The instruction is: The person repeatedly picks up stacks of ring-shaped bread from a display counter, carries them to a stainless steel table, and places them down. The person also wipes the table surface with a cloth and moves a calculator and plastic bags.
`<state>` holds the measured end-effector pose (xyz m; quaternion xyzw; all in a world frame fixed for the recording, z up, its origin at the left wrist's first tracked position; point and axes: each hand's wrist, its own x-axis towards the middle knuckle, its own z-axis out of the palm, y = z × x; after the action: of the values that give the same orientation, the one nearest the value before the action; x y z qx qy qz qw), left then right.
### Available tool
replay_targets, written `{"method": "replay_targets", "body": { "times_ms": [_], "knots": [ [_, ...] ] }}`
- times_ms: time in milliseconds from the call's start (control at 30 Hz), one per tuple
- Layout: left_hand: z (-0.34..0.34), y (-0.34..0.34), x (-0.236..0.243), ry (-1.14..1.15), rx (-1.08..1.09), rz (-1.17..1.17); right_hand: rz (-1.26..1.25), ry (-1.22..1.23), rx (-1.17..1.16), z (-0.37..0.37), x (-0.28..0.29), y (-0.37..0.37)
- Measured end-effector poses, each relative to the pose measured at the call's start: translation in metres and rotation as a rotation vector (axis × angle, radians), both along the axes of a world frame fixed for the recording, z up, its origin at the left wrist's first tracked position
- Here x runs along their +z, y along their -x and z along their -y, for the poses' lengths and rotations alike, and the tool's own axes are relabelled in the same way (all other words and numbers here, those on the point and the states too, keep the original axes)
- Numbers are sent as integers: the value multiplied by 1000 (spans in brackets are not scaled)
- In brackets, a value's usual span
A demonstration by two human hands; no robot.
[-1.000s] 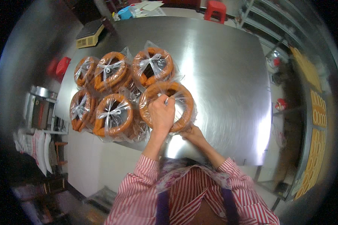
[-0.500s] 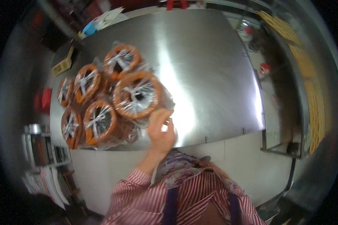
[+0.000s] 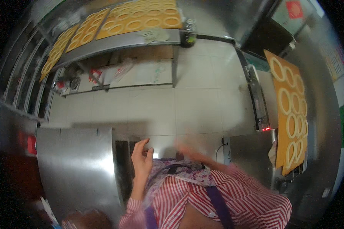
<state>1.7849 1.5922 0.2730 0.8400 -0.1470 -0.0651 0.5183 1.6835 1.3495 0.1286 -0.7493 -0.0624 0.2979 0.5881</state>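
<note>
My left hand (image 3: pixel 142 162) is raised in front of my apron, beside the edge of a steel table (image 3: pixel 76 164). Its fingers bend loosely, the thumb stands apart from them, and nothing shows between them. To the right of it my right hand (image 3: pixel 191 152) swings in front of my waist, smeared by motion, so its fingers cannot be made out. Neither hand touches a thing that I can see. Nearest to the right hand are the tiled floor and a steel cabinet (image 3: pixel 252 152).
Pale dough rings lie in rows on brown boards (image 3: pixel 139 24) along a far steel bench (image 3: pixel 114 45), where a dark bottle (image 3: pixel 188 33) stands at the end. More rings cover a tilted board (image 3: pixel 281 103) at the right. A steel rack (image 3: pixel 25 72) rises at far left.
My view has turned right, away from the bagged brown rings on the steel table. My left hand has come away from those bags; my right arm now reaches in front of my waist.
</note>
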Motion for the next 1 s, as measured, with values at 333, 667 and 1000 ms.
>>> {"method": "replay_targets", "body": {
  "times_ms": [333,667,1000],
  "knots": [
    [177,-155,-45,-70,-126,-20,-284,814,-201,192,-139,2],
    [417,-403,-55,9,-229,-144,129,735,-765,348,-106,-178],
    [727,-553,-83,-149,-706,-112,-170,564,-581,563,-100,-359]
  ]
}}
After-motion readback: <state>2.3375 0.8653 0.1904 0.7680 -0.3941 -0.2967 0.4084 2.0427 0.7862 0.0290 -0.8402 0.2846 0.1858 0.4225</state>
